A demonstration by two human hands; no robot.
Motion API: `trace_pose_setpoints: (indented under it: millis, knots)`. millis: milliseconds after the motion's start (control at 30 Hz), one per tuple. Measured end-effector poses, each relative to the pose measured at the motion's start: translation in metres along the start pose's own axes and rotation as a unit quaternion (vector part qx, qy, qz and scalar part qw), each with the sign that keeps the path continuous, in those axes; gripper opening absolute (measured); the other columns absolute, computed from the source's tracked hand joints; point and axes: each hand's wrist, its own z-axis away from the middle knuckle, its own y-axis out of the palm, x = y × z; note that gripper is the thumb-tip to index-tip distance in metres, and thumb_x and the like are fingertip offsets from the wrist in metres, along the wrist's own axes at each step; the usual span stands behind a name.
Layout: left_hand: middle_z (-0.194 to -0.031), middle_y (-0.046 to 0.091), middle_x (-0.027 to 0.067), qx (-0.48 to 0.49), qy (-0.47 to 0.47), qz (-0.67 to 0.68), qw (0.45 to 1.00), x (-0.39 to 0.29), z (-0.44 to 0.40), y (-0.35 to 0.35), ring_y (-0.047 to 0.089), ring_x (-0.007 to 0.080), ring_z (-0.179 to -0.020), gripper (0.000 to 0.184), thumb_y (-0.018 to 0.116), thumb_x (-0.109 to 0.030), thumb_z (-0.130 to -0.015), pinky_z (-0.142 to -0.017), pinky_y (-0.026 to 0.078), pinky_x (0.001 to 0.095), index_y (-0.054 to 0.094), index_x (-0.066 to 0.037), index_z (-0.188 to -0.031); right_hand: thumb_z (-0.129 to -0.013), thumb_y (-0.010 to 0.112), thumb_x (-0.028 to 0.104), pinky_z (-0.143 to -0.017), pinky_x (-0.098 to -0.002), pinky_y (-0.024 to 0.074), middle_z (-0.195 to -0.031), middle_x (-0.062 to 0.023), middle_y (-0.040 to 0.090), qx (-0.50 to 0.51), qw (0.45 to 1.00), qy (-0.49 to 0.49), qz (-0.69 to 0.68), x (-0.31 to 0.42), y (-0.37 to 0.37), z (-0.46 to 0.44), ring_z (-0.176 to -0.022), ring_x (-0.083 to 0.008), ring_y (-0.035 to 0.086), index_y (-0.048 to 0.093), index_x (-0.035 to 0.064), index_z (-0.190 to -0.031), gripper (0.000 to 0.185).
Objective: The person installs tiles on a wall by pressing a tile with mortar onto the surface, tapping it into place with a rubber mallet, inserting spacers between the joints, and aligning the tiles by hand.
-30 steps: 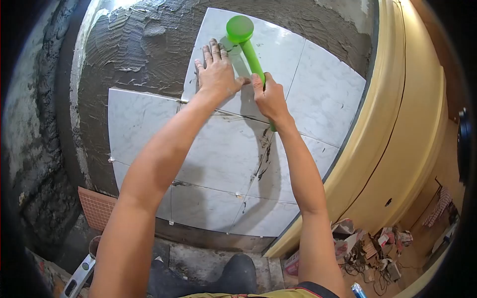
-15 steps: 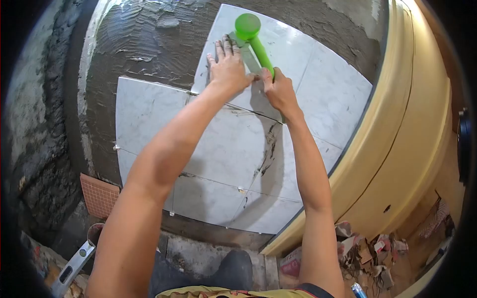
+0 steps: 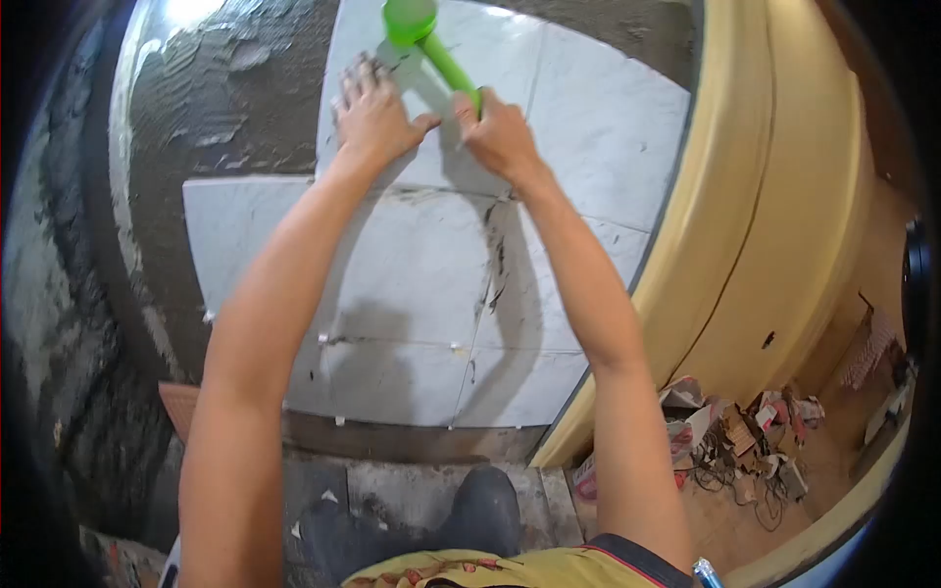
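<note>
My right hand (image 3: 497, 134) is wrapped round the handle of a bright green mallet (image 3: 446, 67), whose round head is near the top edge of the view. Fingers spread, my left hand (image 3: 375, 116) lies flat against a pale marbled wall tile (image 3: 417, 162), left of the mallet handle. Its fingertips are smeared with grey mortar. The mallet head is above and to the right of those fingertips; whether it touches the tile I cannot tell. Below are more marbled tiles (image 3: 412, 245), with dark smears along a joint and small white spacers.
Grey ridged mortar (image 3: 235, 108) covers the wall at left. A yellow curved door frame (image 3: 745, 196) borders the tiles on the right. Scraps and wires (image 3: 750, 451) litter the floor at lower right. A reddish tile piece (image 3: 178, 407) leans at lower left, partly behind my left arm.
The view has shifted, so the wall and both hands appear farther left. My left hand stays on the upper tile and my right hand keeps hold of the mallet.
</note>
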Motion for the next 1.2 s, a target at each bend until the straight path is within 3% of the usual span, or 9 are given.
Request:
trace_pose_setpoints:
  millis: [133,200,300,700,833,933,1000,1067,1200]
  knots:
    - [-0.151,0.048,0.0172,0.069,0.113,-0.107,0.985,0.040,-0.019,-0.020,0.047,0.0378,-0.137,0.069,0.073,-0.050,-0.086,-0.113,0.037,0.0584,0.061,-0.004,-0.135,-0.102,0.046,0.059,-0.082,-0.0571,0.0536,-0.091,-0.0263,0.073,0.069,0.995,0.067,-0.017,0.009,-0.013,-0.004,-0.090,-0.0501,0.069,0.065,0.0036,-0.110,0.059]
    - [-0.170,0.015,0.0205,0.167,0.154,-0.058,0.972,0.075,-0.024,-0.057,0.011,0.0516,-0.154,0.106,0.080,-0.042,-0.077,-0.122,0.012,0.0684,0.025,-0.015,-0.163,-0.102,0.045,0.060,-0.089,-0.0556,0.0520,-0.102,-0.0300,0.071,0.039,0.999,0.015,0.026,-0.007,-0.008,-0.013,-0.102,-0.0509,0.067,0.065,0.0026,-0.115,0.062]
    - [-0.171,0.019,0.0101,0.156,0.202,-0.119,0.959,0.105,-0.013,-0.071,0.014,0.0495,-0.154,0.096,0.078,-0.038,-0.081,-0.118,0.016,0.0743,0.029,-0.023,-0.162,-0.103,0.045,0.059,-0.089,-0.0523,0.0512,-0.101,-0.0300,0.071,0.057,0.998,0.014,0.005,-0.003,-0.012,-0.012,-0.100,-0.0493,0.067,0.066,0.0003,-0.111,0.063]
    - [-0.170,0.015,0.0154,0.224,0.231,-0.223,0.920,0.114,0.005,-0.089,0.012,0.0524,-0.153,0.117,0.089,-0.043,-0.068,-0.115,0.017,0.0780,0.025,-0.020,-0.164,-0.104,0.045,0.058,-0.083,-0.0479,0.0511,-0.092,-0.0287,0.070,0.085,0.996,0.033,-0.006,0.005,-0.022,-0.008,-0.090,-0.0453,0.068,0.065,-0.0026,-0.104,0.064]
    - [-0.151,0.049,0.0127,0.013,0.312,-0.148,0.939,0.122,0.043,-0.029,0.045,0.0338,-0.141,0.062,0.069,-0.047,-0.091,-0.116,0.029,0.0645,0.061,-0.005,-0.135,-0.103,0.045,0.058,-0.084,-0.0484,0.0509,-0.094,-0.0283,0.071,0.089,0.995,0.037,-0.008,0.004,-0.021,-0.006,-0.092,-0.0454,0.068,0.065,-0.0022,-0.105,0.063]
    - [-0.164,0.033,0.0204,0.132,0.232,-0.199,0.943,0.093,0.134,-0.015,0.017,0.0349,-0.157,0.083,0.057,-0.053,-0.098,-0.120,0.009,0.0718,0.039,0.007,-0.152,-0.103,0.044,0.058,-0.086,-0.0497,0.0513,-0.098,-0.0286,0.071,0.075,0.997,0.022,-0.008,0.001,-0.016,-0.007,-0.096,-0.0458,0.068,0.066,-0.0016,-0.107,0.064]
    - [-0.164,0.029,0.0249,0.078,0.190,-0.143,0.968,0.092,0.158,0.008,0.014,0.0380,-0.157,0.083,0.056,-0.051,-0.098,-0.120,0.007,0.0717,0.037,0.009,-0.152,-0.103,0.044,0.058,-0.087,-0.0511,0.0520,-0.100,-0.0290,0.071,0.065,0.998,0.018,-0.006,0.003,-0.017,-0.005,-0.098,-0.0460,0.068,0.067,-0.0006,-0.107,0.063]
    - [-0.165,0.022,0.0302,0.039,0.154,-0.059,0.986,0.083,0.165,0.031,0.014,0.0429,-0.157,0.082,0.056,-0.048,-0.099,-0.120,0.004,0.0709,0.035,0.011,-0.153,-0.101,0.054,0.032,-0.087,-0.0467,0.0546,-0.102,-0.0257,0.074,0.058,0.997,0.032,-0.048,0.016,-0.024,0.003,-0.096,-0.0367,0.071,0.071,-0.0059,-0.114,0.043]
    - [-0.166,0.022,0.0272,0.178,0.154,-0.121,0.964,0.040,0.146,0.015,0.022,0.0452,-0.154,0.073,0.058,-0.043,-0.100,-0.120,0.012,0.0708,0.036,-0.002,-0.157,-0.105,0.048,0.041,-0.092,-0.0504,0.0533,-0.114,-0.0317,0.070,0.109,0.993,0.037,-0.020,0.011,-0.031,-0.008,-0.106,-0.0418,0.069,0.065,-0.0082,-0.125,0.056]
